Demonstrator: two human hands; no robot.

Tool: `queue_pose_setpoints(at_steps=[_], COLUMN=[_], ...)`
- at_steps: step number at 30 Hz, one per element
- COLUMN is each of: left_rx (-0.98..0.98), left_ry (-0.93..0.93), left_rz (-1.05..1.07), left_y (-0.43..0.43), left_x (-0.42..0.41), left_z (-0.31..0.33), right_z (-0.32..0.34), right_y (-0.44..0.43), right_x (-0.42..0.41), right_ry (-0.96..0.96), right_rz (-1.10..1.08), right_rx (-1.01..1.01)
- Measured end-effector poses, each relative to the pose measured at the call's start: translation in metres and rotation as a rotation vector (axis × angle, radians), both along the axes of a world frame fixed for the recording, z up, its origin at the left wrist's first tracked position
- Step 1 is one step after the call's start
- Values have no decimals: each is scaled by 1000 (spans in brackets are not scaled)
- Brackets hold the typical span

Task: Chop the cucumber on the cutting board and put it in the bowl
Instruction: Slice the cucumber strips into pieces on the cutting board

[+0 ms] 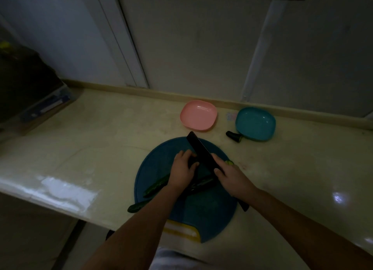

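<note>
A round blue cutting board [212,209] lies on the counter with long dark green cucumber strips [155,187] across its left side. My left hand [181,169] presses down on a cucumber piece near the board's middle. My right hand [232,177] grips a dark knife [201,150] whose wide blade points away, right beside my left fingers. One small cut slice [229,162] shows just behind my right hand. A pink bowl [198,115] and a teal bowl [255,123] stand behind the board, both holding nothing that I can see.
A cut cucumber end [234,136] lies on the counter against the teal bowl. One cucumber strip [136,207] overhangs the board's left edge. A dark box [30,92] sits at the far left. The counter's front edge [60,201] runs close below the board.
</note>
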State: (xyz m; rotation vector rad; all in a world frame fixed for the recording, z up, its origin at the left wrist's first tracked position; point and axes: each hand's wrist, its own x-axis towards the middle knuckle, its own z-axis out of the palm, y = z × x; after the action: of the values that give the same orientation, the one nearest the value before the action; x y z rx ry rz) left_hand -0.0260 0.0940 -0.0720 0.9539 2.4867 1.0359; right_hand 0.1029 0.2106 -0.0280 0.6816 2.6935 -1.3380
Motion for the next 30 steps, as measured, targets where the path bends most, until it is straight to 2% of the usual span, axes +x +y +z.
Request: queue_pose_setpoints(at_steps=[6,11,25,30], left_rx=[-1,25,-1,-10], left_ry=[0,-17,-16,-3], left_rz=[2,-1,-8,-4], left_y=[1,0,-1,-1], left_x=[0,-2,-1,0], left_z=[0,-1,-1,-1], right_z=[-10,-7,-25,-18], right_y=[7,5,6,4], right_x=[-9,-17,-1,-4], right_ry=[-1,-34,-16,26], right_rz=[30,86,-17,-14], right_rx=[-34,15,24,-44])
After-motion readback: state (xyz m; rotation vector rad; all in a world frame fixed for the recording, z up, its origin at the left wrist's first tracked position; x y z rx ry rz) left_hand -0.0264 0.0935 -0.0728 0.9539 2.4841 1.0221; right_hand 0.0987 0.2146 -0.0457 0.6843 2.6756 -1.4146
